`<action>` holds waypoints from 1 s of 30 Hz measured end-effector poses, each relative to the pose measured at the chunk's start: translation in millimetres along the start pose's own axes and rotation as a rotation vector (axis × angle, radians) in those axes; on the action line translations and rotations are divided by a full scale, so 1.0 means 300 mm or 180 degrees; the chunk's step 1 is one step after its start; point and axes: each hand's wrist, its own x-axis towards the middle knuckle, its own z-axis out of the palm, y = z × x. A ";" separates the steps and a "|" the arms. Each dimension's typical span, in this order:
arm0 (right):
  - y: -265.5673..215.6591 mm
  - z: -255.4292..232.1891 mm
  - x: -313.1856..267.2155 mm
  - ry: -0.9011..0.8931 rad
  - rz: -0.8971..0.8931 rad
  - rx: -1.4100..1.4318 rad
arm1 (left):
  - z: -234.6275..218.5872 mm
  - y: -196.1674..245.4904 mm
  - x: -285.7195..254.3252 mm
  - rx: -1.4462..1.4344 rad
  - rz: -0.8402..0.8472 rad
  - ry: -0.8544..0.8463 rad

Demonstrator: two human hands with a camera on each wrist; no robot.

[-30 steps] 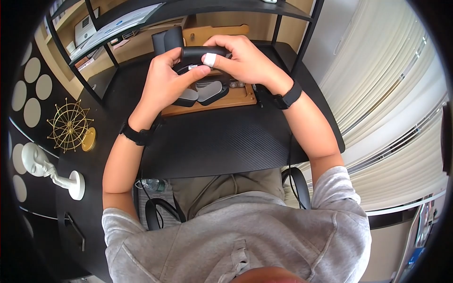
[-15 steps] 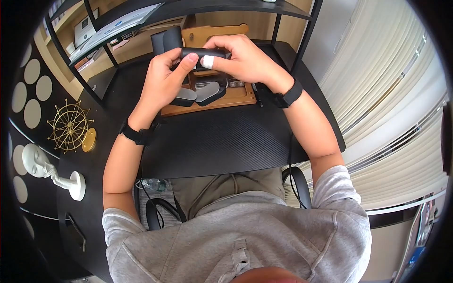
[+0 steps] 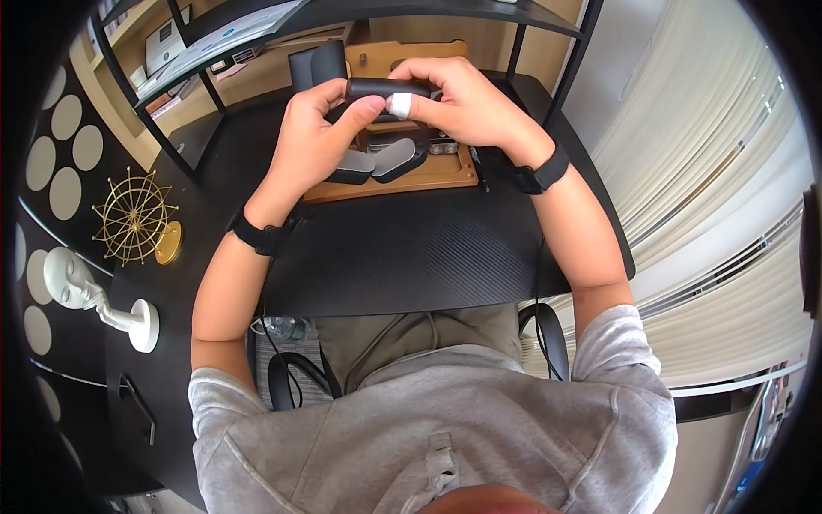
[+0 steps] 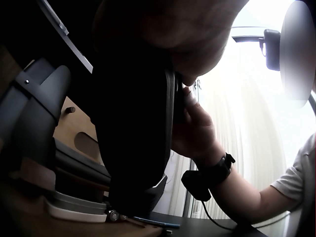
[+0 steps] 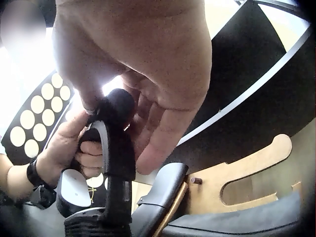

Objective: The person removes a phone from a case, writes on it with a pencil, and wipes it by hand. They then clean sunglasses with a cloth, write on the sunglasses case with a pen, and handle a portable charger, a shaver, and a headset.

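Both hands hold a black object with a rounded bar [image 3: 375, 86] and a curved band [image 5: 117, 153] over the wooden tray [image 3: 445, 176]. My left hand [image 3: 310, 141] grips its left end, thumb in front and fingers behind. At its right end my right hand [image 3: 469, 104] pinches it, a white wrap around the thumb. The thumb tips nearly meet. In the left wrist view the object [image 4: 133, 123] is a large dark shape, hiding most of the left fingers. Below the hands, grey-topped black pieces [image 3: 396, 158] lie on the tray.
A dark padded holder [image 3: 317, 68] and an upright wooden panel [image 3: 368, 58] stand behind the hands. Black shelf posts [image 3: 515, 53] rise at both sides. A gold wheel ornament [image 3: 134, 216] and a white head sculpture [image 3: 68, 278] stand at the left.
The left thumb rose onto the object's front, then lowered toward the right thumb. Both hands keep their hold. The head view has shifted slightly, so the scene sits further right.
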 end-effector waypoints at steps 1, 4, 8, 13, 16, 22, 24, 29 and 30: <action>0.004 0.002 0.000 0.0044 -0.0096 -0.0069 | -0.001 0.001 0.001 0.0028 -0.0008 -0.0029; 0.026 0.020 0.001 0.0152 -0.0307 -0.0229 | -0.008 -0.006 0.002 0.0132 0.0022 -0.0086; 0.037 0.029 0.003 0.0178 -0.0316 -0.0262 | -0.008 -0.019 0.004 0.0238 0.0072 -0.0094; 0.038 0.036 0.002 0.0223 -0.0346 -0.0275 | -0.012 -0.023 0.004 0.0572 0.0094 -0.0052; 0.039 0.048 0.002 0.0301 -0.0300 -0.0316 | -0.013 -0.033 0.007 0.0696 0.0182 0.0032; 0.048 0.050 0.006 0.0150 0.0071 0.0330 | -0.012 -0.042 0.005 -0.0027 -0.0094 0.0008; 0.028 0.040 0.000 0.0061 0.0142 0.0335 | -0.010 -0.040 0.005 -0.0316 -0.0140 -0.0097; 0.039 0.031 -0.003 -0.0105 0.0105 0.0273 | 0.003 -0.012 -0.003 0.0083 -0.0088 -0.0170; 0.041 0.028 -0.003 -0.0152 0.0175 0.0310 | 0.006 -0.008 -0.003 0.0122 -0.0092 -0.0163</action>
